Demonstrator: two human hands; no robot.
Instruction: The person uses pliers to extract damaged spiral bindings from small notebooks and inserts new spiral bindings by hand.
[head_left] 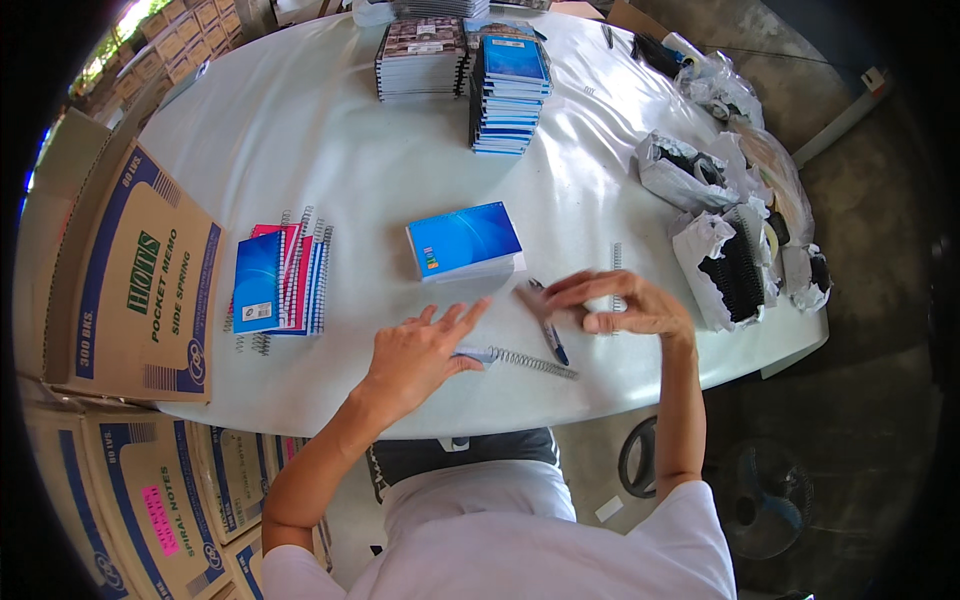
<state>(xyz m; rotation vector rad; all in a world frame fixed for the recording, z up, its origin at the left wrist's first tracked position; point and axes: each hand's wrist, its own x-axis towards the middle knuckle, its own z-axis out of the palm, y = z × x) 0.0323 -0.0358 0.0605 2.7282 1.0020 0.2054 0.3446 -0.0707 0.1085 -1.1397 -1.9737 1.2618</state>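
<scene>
My left hand [418,352] is at the table's near side, its thumb and spread fingers around a small bluish notebook [474,353], mostly hidden by the hand. A metal spiral wire [535,364] runs out from the notebook to the right. My right hand [625,305] hovers right of it, its fingers smeared by motion, so what they hold cannot be made out. Beneath those fingers lies a dark pen [554,340]. Another spiral wire [617,258] shows behind the right hand. Beyond both hands lies a blue-covered stack of pages [465,238].
Spiral notebooks [256,280] in blue and red are piled at left, beside a big carton [145,280]. Notebook stacks [512,100] stand at the back. Paper-wrapped bundles of black coils [730,275] line the right edge. A fan [765,505] stands on the floor.
</scene>
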